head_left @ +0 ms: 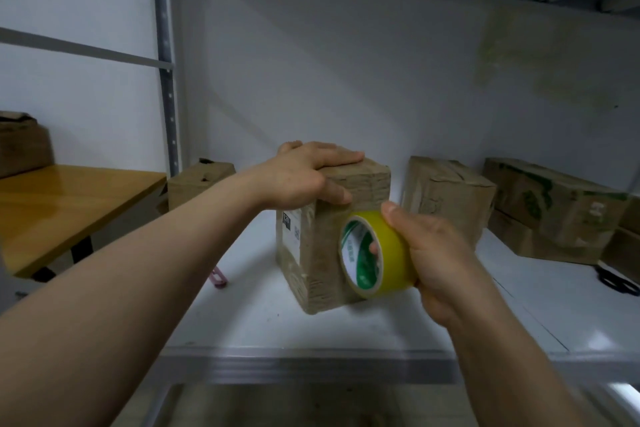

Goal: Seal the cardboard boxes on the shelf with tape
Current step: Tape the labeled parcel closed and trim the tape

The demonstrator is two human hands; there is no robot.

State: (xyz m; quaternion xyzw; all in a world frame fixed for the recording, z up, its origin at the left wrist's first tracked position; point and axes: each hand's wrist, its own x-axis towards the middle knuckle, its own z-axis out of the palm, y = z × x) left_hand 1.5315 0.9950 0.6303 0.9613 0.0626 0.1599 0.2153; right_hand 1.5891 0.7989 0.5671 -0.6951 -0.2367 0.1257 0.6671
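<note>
A small cardboard box (pixel 322 253) stands upright in the middle of the white shelf (pixel 263 315), with a white label on its left face. My left hand (pixel 304 175) lies over its top, fingers across the top and thumb down the front face. My right hand (pixel 433 250) grips a yellow tape roll (pixel 388 253) with a green and white core, held against the box's front right face; one fingertip shows through the core.
Another cardboard box (pixel 199 182) stands at the back left by the shelf post (pixel 166 55). Further cardboard boxes (pixel 446 198) (pixel 550 208) sit at the back right. A pink tool (pixel 219 277) lies left of the box, black scissors (pixel 616 279) at the far right. A wooden table (pixel 59 204) stands left of the shelf.
</note>
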